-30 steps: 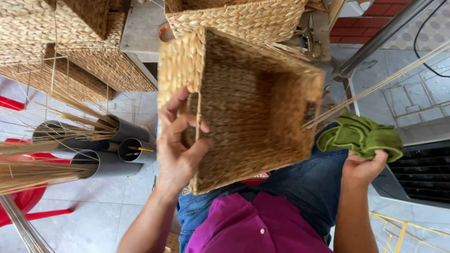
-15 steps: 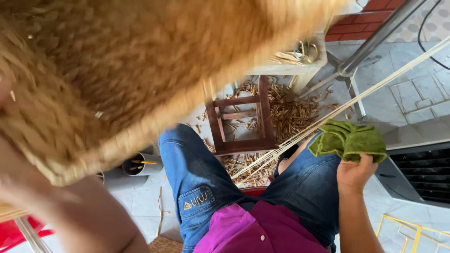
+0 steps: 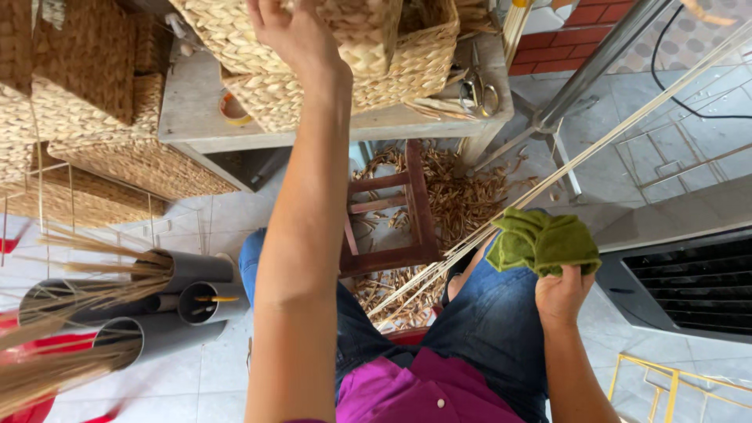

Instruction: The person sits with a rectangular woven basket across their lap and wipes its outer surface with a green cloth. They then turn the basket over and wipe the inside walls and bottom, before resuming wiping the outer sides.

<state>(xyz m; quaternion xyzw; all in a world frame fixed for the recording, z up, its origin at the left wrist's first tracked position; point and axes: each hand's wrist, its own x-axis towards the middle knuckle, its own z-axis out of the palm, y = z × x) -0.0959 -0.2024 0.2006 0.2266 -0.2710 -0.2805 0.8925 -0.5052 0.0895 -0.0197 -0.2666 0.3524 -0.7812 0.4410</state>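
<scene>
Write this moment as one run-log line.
left hand: on woven basket atop table | right hand: holds green cloth

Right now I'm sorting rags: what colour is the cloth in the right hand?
Green cloth, seen in the head view.

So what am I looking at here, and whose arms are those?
A camera on a person's head looks down, so you see their own arms and their lap in blue jeans. The left hand reaches up to a woven straw basket on a grey table, beside a pair of metal scissors. The right hand holds a crumpled green cloth. Below sit a small dark red wooden stool, straw scraps on the floor, and grey tubes full of thin reeds.
</scene>
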